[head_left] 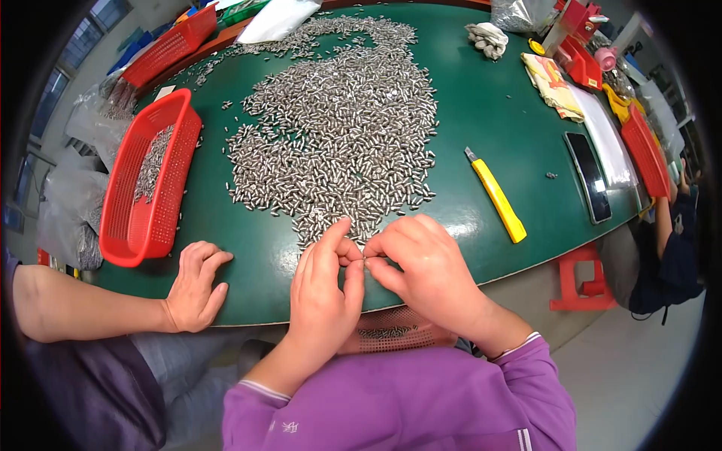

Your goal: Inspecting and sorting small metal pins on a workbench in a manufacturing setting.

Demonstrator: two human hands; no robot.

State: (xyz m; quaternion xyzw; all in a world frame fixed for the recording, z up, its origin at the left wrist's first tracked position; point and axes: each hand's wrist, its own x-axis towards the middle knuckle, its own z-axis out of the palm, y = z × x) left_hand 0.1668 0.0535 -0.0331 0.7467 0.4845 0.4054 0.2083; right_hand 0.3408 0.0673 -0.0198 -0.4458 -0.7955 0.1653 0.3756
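Note:
My left hand (327, 282) and my right hand (425, 263) meet at the near edge of the green table. Thumbs and forefingers of both are pinched together around a small metal piece (365, 261), mostly hidden by the fingertips. Just beyond my fingers spreads a large heap of small, silvery, bullet-shaped metal pieces (346, 128). Below my hands, under the table edge, a pinkish mesh basket (391, 342) holds more small metal pieces.
Another person's hand (197, 289) rests on the table at left, near a red basket (180, 188) partly filled with metal pieces. A yellow utility knife (496, 195), a phone (588, 177) and white gloves (487, 40) lie at right. A red stool (580, 282) stands beyond the edge.

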